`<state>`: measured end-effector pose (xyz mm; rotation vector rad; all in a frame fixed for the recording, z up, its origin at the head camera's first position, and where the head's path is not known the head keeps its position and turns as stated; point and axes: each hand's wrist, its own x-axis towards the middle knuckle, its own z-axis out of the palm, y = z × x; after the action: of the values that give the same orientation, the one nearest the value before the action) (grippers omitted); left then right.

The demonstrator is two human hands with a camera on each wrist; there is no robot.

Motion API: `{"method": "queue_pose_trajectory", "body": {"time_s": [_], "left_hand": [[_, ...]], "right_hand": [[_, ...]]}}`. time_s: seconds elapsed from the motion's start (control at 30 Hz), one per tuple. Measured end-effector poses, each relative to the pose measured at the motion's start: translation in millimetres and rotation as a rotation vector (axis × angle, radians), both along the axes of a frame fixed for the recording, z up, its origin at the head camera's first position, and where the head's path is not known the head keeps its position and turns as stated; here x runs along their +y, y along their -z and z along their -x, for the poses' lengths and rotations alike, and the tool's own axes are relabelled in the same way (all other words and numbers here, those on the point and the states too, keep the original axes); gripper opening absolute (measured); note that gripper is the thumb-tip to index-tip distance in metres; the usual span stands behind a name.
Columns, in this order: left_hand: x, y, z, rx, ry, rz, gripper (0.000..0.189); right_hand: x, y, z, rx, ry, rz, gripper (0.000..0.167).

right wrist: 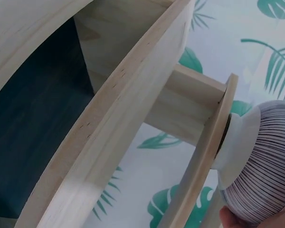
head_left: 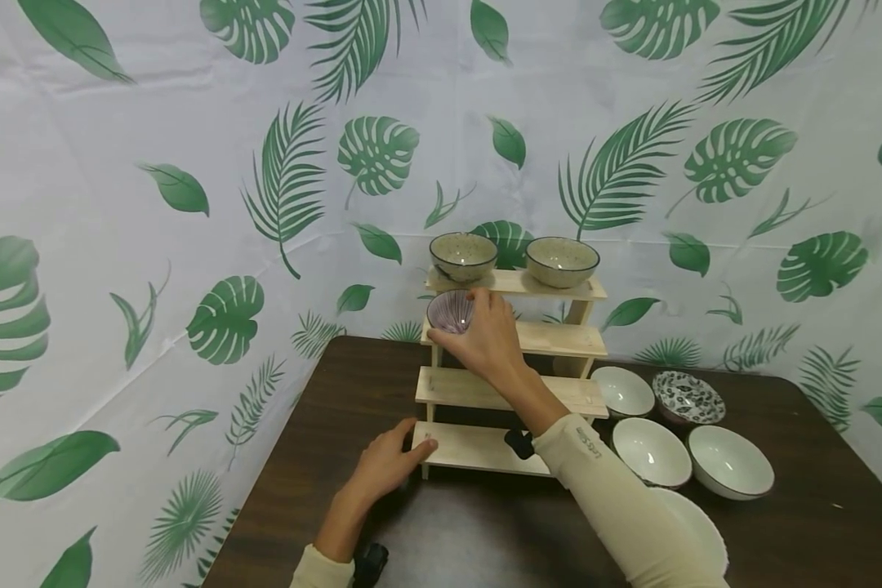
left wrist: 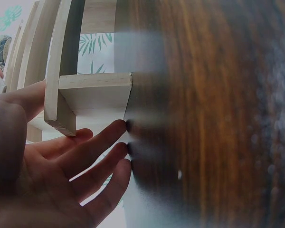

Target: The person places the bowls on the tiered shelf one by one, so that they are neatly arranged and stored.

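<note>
My right hand [head_left: 491, 339] holds a small bowl with thin dark stripes [head_left: 448, 312] by its rim, at the left end of the second-highest step. In the right wrist view the striped bowl [right wrist: 261, 156] has its white foot right at that step's board. My left hand [head_left: 388, 459] grips the left end of the lowest step of a pale wooden tiered stand [head_left: 470, 447]. Its thumb lies on top of the board, and the other fingers [left wrist: 102, 142] reach beside it down to the table. Two speckled dark-rimmed bowls [head_left: 463, 257] stand on the top step.
Right of the stand, several white bowls [head_left: 654, 452] and a black-and-white patterned bowl [head_left: 689, 398] sit on the dark wooden table [head_left: 301, 433]. My right sleeve partly covers the nearest bowl [head_left: 694, 527]. A leaf-print cloth [head_left: 191, 245] hangs behind the table.
</note>
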<state>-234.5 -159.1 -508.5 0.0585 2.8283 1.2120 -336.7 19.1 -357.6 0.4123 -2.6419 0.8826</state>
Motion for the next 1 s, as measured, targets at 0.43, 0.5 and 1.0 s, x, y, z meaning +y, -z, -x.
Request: {"method": "queue_pose_trajectory", "body": {"time_s": [0.43, 0.5, 1.0], "left_hand": [[0.9, -1.8, 0.2, -0.001, -0.005, -0.007, 0.072], [0.7, -1.4, 0.1, -0.003, -0.006, -0.009, 0.073], [-1.1, 2.6, 2.2, -0.002, 0.007, -0.017, 0.076]], "right_hand": [[-0.7, 0.8, 2.6, 0.017, 0.001, -0.005, 0.082], [-0.9, 1.1, 2.8, 0.021, -0.002, -0.009, 0.083], [6.9, 3.7, 1.6, 0.056, -0.021, -0.070, 0.105]]}}
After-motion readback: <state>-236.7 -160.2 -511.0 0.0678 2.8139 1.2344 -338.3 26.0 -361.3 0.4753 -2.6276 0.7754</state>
